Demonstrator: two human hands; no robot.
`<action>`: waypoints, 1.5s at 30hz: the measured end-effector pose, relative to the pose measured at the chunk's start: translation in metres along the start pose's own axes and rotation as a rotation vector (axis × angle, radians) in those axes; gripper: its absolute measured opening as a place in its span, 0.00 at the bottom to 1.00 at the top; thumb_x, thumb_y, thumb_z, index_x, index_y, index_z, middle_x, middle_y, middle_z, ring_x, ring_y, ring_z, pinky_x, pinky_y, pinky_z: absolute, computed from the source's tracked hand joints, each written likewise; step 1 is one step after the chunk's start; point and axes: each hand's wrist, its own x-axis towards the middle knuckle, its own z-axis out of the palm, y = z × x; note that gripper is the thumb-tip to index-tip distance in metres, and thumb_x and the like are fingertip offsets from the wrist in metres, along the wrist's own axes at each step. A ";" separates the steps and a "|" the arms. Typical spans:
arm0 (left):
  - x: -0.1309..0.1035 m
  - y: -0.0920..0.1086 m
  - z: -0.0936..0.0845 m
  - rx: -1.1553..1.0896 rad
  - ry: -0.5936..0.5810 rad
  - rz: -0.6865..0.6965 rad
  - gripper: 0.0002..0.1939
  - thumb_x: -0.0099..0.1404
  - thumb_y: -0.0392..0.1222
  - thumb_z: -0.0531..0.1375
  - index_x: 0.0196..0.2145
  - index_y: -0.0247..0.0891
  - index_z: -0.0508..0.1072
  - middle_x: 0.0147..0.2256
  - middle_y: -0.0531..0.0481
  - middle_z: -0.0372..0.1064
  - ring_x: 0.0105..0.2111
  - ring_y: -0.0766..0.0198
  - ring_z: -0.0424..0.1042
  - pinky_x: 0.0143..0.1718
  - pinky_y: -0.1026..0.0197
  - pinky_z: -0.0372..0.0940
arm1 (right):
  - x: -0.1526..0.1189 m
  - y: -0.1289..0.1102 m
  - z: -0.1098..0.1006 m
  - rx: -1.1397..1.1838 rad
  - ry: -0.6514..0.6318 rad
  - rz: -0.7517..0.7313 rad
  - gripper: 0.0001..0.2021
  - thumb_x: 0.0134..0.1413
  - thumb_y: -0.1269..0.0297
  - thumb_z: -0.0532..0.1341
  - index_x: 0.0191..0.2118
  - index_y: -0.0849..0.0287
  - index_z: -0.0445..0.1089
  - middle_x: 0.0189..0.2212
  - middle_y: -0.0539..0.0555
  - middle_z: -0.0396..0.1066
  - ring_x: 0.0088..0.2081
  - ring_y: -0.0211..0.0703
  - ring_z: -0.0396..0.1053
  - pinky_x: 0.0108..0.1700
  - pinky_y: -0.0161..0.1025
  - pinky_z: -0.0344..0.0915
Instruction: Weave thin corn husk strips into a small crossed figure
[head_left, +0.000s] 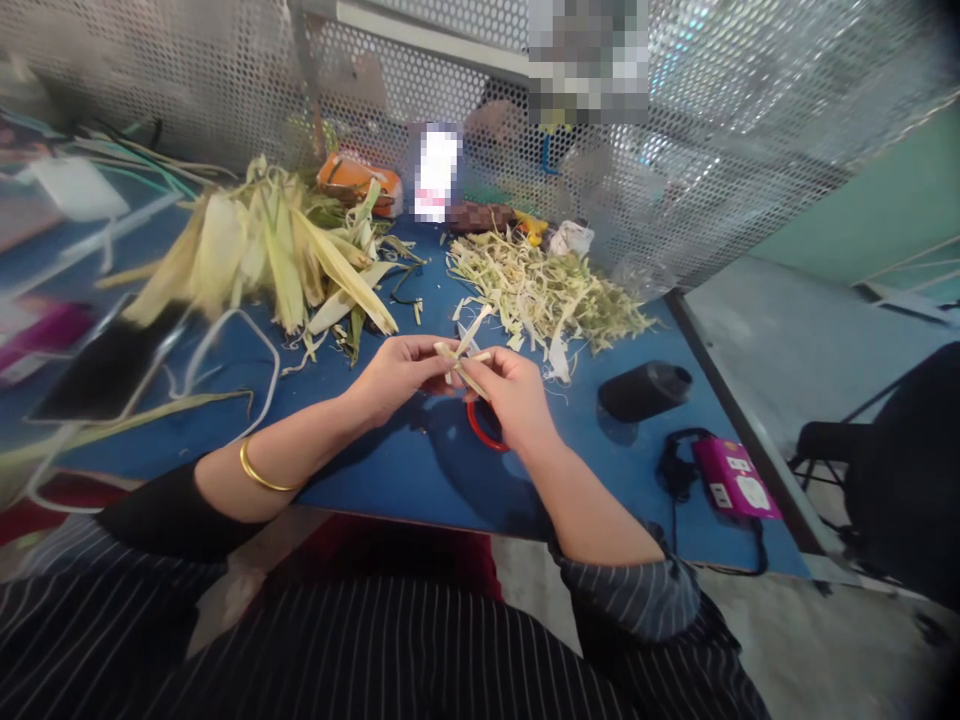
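Between my fingertips is a small piece of folded, crossed corn husk strips (474, 325), with ends sticking out several ways. My left hand (397, 375) pinches it from the left, and my right hand (517, 390) pinches it from the right. Red-handled scissors (486, 430) lie under my right hand, partly hidden by it. Beyond my hands, a heap of short husk strips (547, 290) spreads on the blue table (420, 470). A pile of whole corn husks (255, 240) lies farther left.
A black thread spool (645, 390) lies on its side at the right, near a magenta box (737, 478) with a black cable. At the left are a dark phone (112, 360) and a white cable (274, 375). A perforated metal screen (465, 70) stands behind the table.
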 end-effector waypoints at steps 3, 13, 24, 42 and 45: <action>0.002 -0.002 -0.001 0.006 0.044 -0.015 0.17 0.54 0.46 0.65 0.40 0.34 0.75 0.29 0.49 0.74 0.28 0.66 0.72 0.33 0.62 0.69 | 0.001 -0.002 0.001 0.069 -0.005 0.040 0.09 0.44 0.60 0.65 0.24 0.59 0.68 0.20 0.48 0.70 0.20 0.33 0.64 0.25 0.33 0.63; 0.004 0.000 -0.002 -0.067 0.183 0.009 0.18 0.51 0.43 0.68 0.39 0.32 0.76 0.29 0.49 0.74 0.28 0.67 0.72 0.34 0.63 0.69 | 0.003 0.007 0.006 0.113 0.035 -0.015 0.08 0.48 0.60 0.63 0.30 0.59 0.68 0.26 0.50 0.74 0.22 0.35 0.68 0.27 0.36 0.66; 0.006 -0.003 -0.004 0.042 0.253 0.079 0.16 0.52 0.43 0.65 0.37 0.33 0.77 0.26 0.51 0.73 0.25 0.68 0.70 0.31 0.64 0.67 | -0.001 0.008 -0.006 -0.940 0.075 -0.887 0.08 0.59 0.68 0.55 0.39 0.53 0.72 0.36 0.50 0.76 0.38 0.39 0.72 0.46 0.40 0.60; 0.002 -0.008 -0.003 0.241 -0.023 0.080 0.12 0.58 0.44 0.61 0.35 0.34 0.77 0.26 0.49 0.72 0.26 0.67 0.71 0.33 0.63 0.68 | 0.007 0.006 -0.010 -0.824 0.124 -0.499 0.07 0.56 0.63 0.56 0.28 0.57 0.65 0.23 0.48 0.68 0.26 0.38 0.65 0.37 0.39 0.57; 0.003 -0.015 -0.001 0.280 0.039 0.105 0.12 0.56 0.43 0.63 0.35 0.34 0.78 0.27 0.50 0.73 0.26 0.68 0.70 0.33 0.63 0.68 | 0.008 0.008 -0.008 -0.693 0.103 -0.375 0.09 0.55 0.61 0.57 0.27 0.57 0.64 0.21 0.47 0.66 0.24 0.36 0.62 0.30 0.36 0.56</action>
